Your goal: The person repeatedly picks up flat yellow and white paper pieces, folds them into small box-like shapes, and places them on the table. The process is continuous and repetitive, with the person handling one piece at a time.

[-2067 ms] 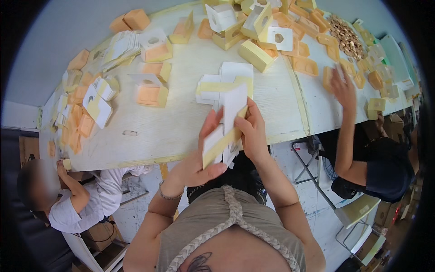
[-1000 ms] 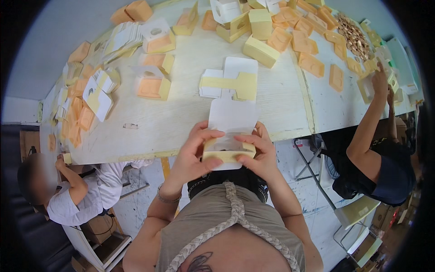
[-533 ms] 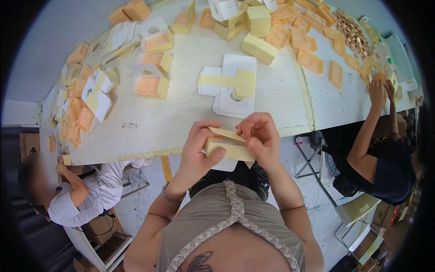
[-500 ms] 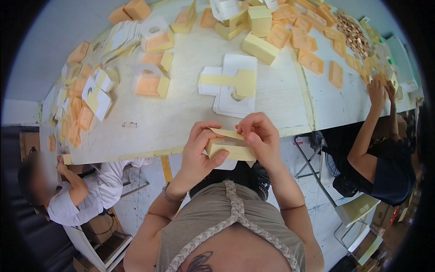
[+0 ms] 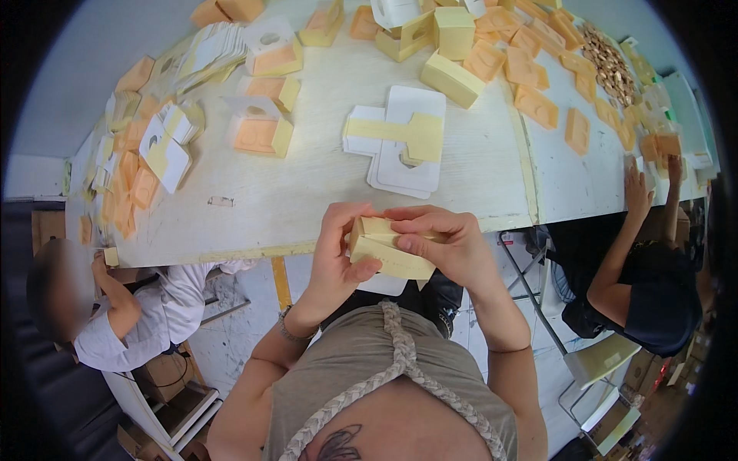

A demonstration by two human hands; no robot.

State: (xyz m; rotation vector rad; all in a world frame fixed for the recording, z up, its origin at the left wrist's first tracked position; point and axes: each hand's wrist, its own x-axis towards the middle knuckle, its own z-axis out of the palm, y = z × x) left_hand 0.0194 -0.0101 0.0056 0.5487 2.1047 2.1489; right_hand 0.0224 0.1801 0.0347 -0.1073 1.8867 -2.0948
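A pale yellow folding carton (image 5: 392,257) is between my hands, just off the table's front edge. My left hand (image 5: 340,246) grips its left end, thumb on the near side and fingers round the far side. My right hand (image 5: 446,242) pinches the panels at the carton's right part, thumb and fingers pressed onto the top. A white flap shows beneath the carton. Beyond my hands, a stack of flat white and yellow carton blanks (image 5: 400,165) lies on the table. Further off stand half-built cartons with orange trays (image 5: 264,137).
Orange plastic trays (image 5: 536,106) are strewn over the table's right side, beside a heap of small copper-coloured pieces (image 5: 607,65). More blanks and trays pile up at the left (image 5: 165,154). One person (image 5: 123,323) sits at the left, another (image 5: 646,284) at the right.
My right hand has come down onto the carton, and its gaping top panels are now pressed closer together. The view has shifted slightly. The right person's hands have moved apart.
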